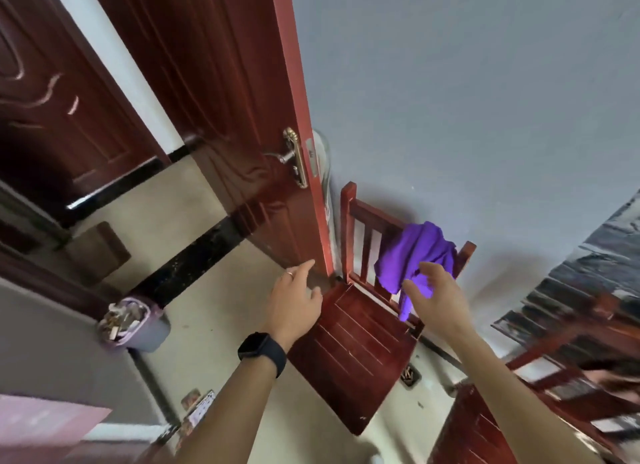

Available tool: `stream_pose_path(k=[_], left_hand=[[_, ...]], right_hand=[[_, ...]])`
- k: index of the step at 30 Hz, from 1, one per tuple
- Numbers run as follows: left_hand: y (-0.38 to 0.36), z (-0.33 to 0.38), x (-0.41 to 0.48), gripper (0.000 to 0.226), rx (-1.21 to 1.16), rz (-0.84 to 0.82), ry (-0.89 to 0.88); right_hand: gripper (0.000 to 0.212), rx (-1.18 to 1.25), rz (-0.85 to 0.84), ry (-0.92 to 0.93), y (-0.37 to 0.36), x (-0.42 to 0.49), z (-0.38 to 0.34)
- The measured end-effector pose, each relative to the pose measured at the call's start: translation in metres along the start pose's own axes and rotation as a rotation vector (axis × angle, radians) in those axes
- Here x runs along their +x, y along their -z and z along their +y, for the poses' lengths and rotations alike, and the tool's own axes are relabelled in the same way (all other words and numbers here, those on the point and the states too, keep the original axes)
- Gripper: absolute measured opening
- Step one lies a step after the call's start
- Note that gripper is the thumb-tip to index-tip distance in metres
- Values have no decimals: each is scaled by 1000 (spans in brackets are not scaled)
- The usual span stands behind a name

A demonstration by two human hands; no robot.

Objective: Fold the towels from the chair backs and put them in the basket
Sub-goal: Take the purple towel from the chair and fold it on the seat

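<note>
Left grip (294,304) and right grip (436,301) hang open and empty near the purple towel (415,252) bunched over the chair back (375,212), where a sideways yank could snag it on the corner post

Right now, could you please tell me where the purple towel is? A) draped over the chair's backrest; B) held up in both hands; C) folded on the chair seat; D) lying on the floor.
A: the purple towel hangs over the top rail of the chair, while the left hand and right hand are open and grip nothing.
</note>
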State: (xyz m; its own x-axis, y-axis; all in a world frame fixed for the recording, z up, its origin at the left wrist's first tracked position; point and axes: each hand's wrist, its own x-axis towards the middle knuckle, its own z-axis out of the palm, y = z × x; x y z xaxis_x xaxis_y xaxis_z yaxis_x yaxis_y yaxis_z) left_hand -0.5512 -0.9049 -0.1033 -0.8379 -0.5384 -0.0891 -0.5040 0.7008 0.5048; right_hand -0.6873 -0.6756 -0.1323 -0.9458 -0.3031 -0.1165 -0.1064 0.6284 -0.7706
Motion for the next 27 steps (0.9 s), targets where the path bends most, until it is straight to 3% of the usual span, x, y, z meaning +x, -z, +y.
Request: stream_pose_path(k=[4,11,16,23,27], left_hand=[[-14,16,76,52,62,-41,-116],[-47,44,202,62,356,-147,-543],[-74,46,257,68,518,-299,-785],[-89,18,279,80,485,-443,-895],[-80,25,281,75,361,-508,-868]], right_hand=[[58,-88,59,-152,-2,48,-2],[78,-277,160,-372,-30,115,-19],[66,-427,235,-528,-56,135,-29],[50,-298,380,-594,-64,140,-36],[38,-19,544,-633,-54,117,-59]])
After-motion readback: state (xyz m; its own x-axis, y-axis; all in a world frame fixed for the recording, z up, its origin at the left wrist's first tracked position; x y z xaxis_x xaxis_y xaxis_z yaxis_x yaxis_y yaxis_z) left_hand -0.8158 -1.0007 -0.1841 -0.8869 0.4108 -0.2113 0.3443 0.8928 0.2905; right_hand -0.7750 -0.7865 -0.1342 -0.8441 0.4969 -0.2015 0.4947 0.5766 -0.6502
